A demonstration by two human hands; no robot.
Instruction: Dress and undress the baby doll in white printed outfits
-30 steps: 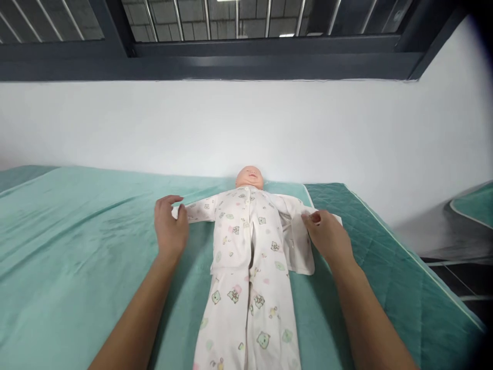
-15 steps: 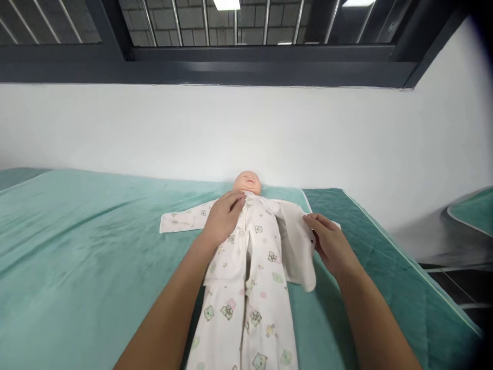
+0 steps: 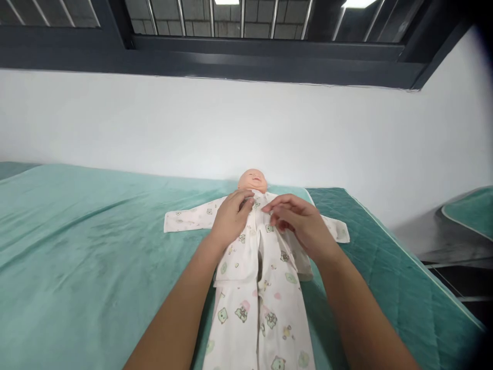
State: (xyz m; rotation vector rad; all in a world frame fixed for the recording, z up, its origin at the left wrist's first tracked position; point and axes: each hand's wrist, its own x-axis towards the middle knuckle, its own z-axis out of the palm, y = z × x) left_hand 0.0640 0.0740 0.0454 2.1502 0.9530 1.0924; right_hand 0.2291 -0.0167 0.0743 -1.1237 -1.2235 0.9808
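A baby doll (image 3: 252, 180) lies on its back with its head toward the wall. It wears a white printed baby shirt (image 3: 236, 257) with both sleeves stretched out sideways, and white printed pants (image 3: 246, 329) below. My left hand (image 3: 233, 216) lies on the shirt's left chest, fingers extended near the collar. Over the chest's right side is my right hand (image 3: 296, 221), its fingers loosely bent and apart, with no cloth visibly gripped. Whether its fingertips touch the shirt is hard to tell. The right front panel is partly hidden under this hand.
A light green sheet (image 3: 96, 267) covers the bed, with a darker quilted green mat (image 3: 393, 277) at the right. Behind the doll rises a white wall (image 3: 192, 123) under a dark window frame (image 3: 269, 61). Another green padded edge (image 3: 470, 210) shows at far right.
My right hand has moved left from the shirt's turned-out right panel to over the chest, and that panel now lies closer to the body. My left hand stays on the chest.
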